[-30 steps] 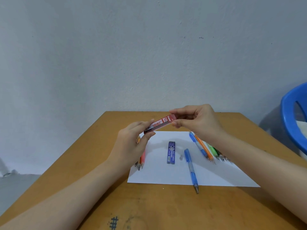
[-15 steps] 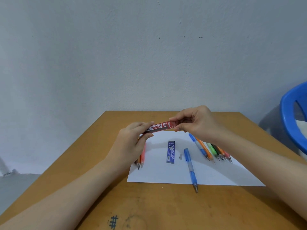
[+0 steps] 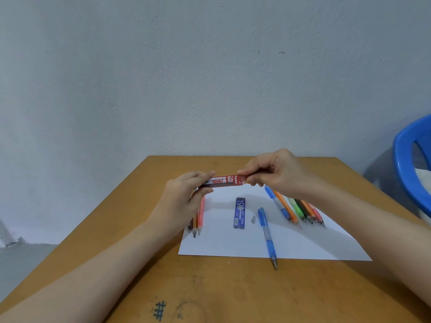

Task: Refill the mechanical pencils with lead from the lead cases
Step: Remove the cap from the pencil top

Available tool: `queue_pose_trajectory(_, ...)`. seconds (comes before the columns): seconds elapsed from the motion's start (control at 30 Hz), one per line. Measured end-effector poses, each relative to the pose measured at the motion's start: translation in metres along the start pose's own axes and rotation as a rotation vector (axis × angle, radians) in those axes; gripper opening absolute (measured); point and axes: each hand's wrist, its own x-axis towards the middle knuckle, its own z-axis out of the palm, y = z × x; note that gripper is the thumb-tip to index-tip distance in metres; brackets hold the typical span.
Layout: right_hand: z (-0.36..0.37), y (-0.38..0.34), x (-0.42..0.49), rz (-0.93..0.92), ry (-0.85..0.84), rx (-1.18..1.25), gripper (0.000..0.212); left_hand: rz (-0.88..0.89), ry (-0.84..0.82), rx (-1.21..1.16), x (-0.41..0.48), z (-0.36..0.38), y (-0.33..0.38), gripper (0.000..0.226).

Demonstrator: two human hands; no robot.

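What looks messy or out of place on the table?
One blue mechanical pencil lies apart from the other pencils, its tip poking past the white paper onto the table. A small pale piece sits beside it.

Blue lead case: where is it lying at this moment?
In the head view the blue lead case lies flat mid-sheet on the white paper, just left of the lone blue pencil.
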Motion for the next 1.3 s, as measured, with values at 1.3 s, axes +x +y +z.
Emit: queue_pose_trajectory(1.3,0.028,0.014,-0.005,-0.331,0.268,-0.289,0.056,-0.995,0.069,-1.597,0.001,-0.01,0.049,0.046)
